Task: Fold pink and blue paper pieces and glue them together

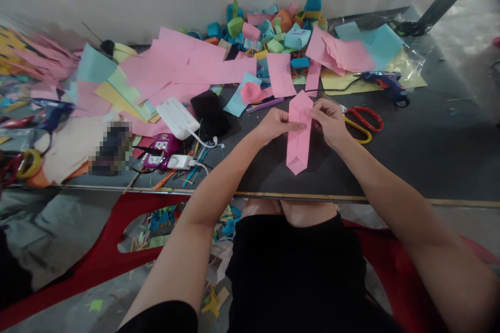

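Note:
A folded strip of pink paper [299,140], pointed at both ends and creased along its length, is held upright above the dark table between my two hands. My left hand [274,125] pinches its left edge, thumb lying across the front. On the other side, my right hand [327,118] grips the right edge near the upper half with thumb and fingertips. Scissors [365,120] with one red and one yellow handle loop lie just right of my right hand, their blades partly hidden behind it. A purple pen [265,105] rests beyond my left hand.
Pink sheets [175,65] cover the back left of the table [433,151]. Folded paper pieces [273,31] are heaped by the wall. A blue glue gun [385,83] lies at right. A white power bank [177,117], black pouch [211,114] and purple power strip [162,148] sit left.

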{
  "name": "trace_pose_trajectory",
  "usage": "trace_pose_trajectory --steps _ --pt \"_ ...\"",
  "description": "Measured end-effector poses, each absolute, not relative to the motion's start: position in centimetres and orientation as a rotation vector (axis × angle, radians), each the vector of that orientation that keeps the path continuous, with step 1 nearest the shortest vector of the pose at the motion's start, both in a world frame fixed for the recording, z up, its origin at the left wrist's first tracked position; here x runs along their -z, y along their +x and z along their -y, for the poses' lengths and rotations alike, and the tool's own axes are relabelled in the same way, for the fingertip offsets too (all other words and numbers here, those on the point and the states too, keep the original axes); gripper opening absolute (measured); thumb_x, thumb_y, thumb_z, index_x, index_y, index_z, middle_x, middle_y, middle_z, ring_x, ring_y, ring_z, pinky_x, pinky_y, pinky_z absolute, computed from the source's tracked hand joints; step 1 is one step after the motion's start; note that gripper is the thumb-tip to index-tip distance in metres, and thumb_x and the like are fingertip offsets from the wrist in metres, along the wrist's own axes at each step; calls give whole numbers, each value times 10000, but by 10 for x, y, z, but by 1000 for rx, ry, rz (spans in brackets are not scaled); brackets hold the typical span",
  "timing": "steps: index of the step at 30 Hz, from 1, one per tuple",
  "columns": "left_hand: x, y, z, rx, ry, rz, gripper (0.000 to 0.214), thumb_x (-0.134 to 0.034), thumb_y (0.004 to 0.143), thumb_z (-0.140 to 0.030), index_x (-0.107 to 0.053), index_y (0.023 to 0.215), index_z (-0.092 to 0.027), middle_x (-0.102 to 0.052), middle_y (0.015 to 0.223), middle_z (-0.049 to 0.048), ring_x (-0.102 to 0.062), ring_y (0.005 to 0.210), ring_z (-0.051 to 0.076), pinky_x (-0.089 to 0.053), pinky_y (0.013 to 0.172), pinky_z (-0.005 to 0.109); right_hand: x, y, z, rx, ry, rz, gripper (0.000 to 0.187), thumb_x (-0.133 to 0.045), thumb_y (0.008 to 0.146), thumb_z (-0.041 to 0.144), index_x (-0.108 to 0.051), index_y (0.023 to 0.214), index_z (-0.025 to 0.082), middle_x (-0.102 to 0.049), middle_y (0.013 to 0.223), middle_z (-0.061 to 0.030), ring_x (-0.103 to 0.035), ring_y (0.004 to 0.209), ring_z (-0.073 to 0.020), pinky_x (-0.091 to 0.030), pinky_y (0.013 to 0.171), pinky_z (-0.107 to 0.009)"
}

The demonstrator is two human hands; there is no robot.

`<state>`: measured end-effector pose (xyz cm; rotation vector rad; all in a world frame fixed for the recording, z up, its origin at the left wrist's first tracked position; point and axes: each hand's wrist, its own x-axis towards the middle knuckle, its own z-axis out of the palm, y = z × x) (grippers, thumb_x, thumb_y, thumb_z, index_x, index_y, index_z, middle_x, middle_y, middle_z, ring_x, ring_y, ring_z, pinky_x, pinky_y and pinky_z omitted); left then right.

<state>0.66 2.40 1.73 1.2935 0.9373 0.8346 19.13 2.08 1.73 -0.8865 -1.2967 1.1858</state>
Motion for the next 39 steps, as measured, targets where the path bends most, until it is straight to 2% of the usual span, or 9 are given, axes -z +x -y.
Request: trace_pose_trajectory --steps 7,11,16,19,23,28,33,39 --pt "-18 6 -24 -785 1295 -945 320 -1015 552 -348 -827 718 -149 -803 784 58 -678 659 114 -545 609 227 -20 193 -20 -1157 -880 1251 656 -969 570 657 -477 568 224 -436 517 85 -317 445 -40 -231 438 -251" --pt "-19 6 -24 -786 1314 -938 311 -1011 566 -347 -823 710 -145 -798 763 55 -670 645 109 -524 588 215 -19 194 -22 -1212 -849 1196 644 -993 557 603 -471 576 226 -447 544 90 -287 425 -34 -211 413 -251" --pt "-17 5 -24 -776 1332 -946 260 -993 605 -295 -834 752 -150 -805 794 53 -691 683 121 -547 635 235 -17 194 -21 -1216 -872 1192 647 -1005 540 583 -472 571 218 -532 607 72 -322 443 -30 -232 415 -248" --pt "-17 4 -24 -779 1345 -951 232 -978 637 -280 -832 758 -146 -804 809 56 -695 698 125 -553 658 250 -19 196 -21 -1221 -918 1214 617 -997 526 614 -522 574 223 -486 538 80 -319 434 -38 -216 414 -252" --pt "-18 5 -23 -786 1342 -939 248 -984 621 -288 -822 728 -134 -797 794 58 -676 681 116 -542 652 247 -22 199 -21 -1231 -962 1308 563 -936 577 704 -658 614 215 -395 463 88 -288 428 -47 -189 429 -265" --pt "-19 6 -22 -789 1324 -945 274 -995 586 -315 -823 719 -148 -802 792 54 -675 683 120 -540 639 244 -24 200 -20 -1080 -1028 1354 560 -932 569 710 -681 555 209 -431 486 61 -293 469 -53 -180 462 -279" --pt "-17 6 -23 -797 1338 -942 299 -998 579 -353 -824 723 -157 -800 788 52 -670 684 119 -533 631 243 -24 199 -20 -1060 -1076 1330 560 -921 538 740 -697 539 227 -380 487 65 -250 500 -64 -172 467 -275" --pt "-17 7 -22 -803 1352 -947 327 -995 579 -380 -812 702 -139 -792 780 58 -655 677 119 -527 625 246 -23 199 -20 -1083 -1085 1257 507 -978 491 660 -768 623 218 -441 506 66 -260 503 -53 -205 462 -261"
